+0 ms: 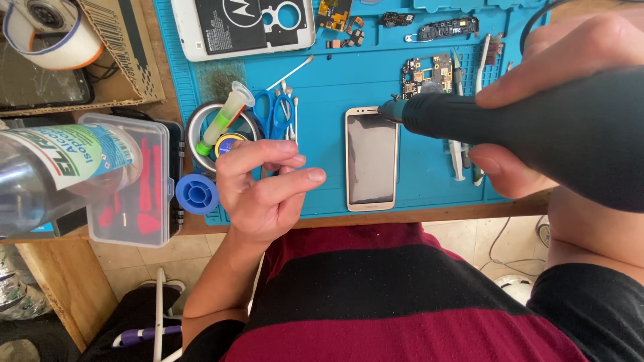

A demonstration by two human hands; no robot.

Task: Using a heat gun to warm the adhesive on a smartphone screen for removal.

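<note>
our right hand (570, 100) is wrapped around a dark rotary tool (537, 127), thumb underneath and fingers over the top, a full closed grip on the body. the tool's tip sits at the top right corner of a gold-framed phone (371, 159), which lies face up on the blue work mat (335, 80) near the desk's front edge; we can't tell if the tip touches. our left hand (261, 184) hovers beside the phone, fingers loosely curled, index and thumb close together; we can't tell if anything small is pinched between them. containers: a round metal tin (201, 124) at the mat's left edge has a green-filled syringe (225, 117) resting across it. a clear plastic case (134, 181) left of that holds red pry tools. a clear bottle (54, 167) with a printed label lies over the case. blue-handled scissors (275, 114) and cotton swabs sit just behind the left hand. circuit boards (426, 74) and tweezers (459, 134) lie on the mat behind the tool.
</note>
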